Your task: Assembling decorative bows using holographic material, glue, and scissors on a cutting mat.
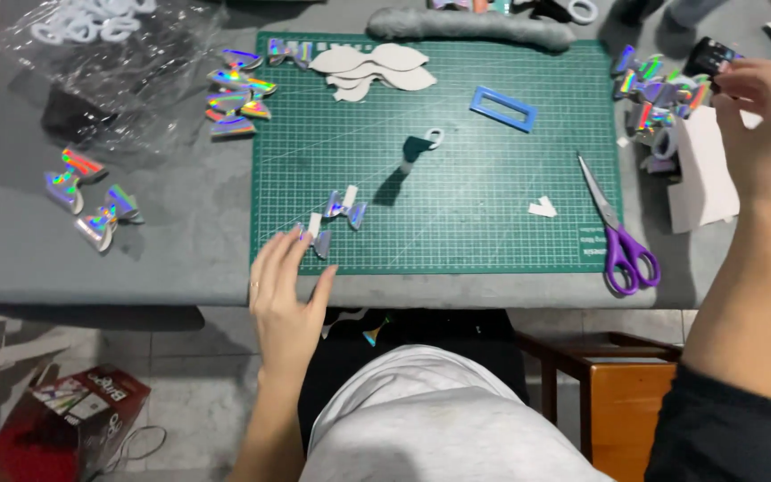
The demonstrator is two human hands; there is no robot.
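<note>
Several finished holographic bows (pixel 91 201) lay aside; left hand (pixel 286 299), fingers spread (holding nothing), touched an unfinished bow (pixel 316 239); right hand (pixel 765 116) pinched a black tool (pixel 711 56).

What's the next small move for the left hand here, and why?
Probably close the fingers on the small holographic bow. The left hand lies open at the cutting mat's near edge, fingertips just touching that bow, while the right hand is busy at the bow pile.
</note>
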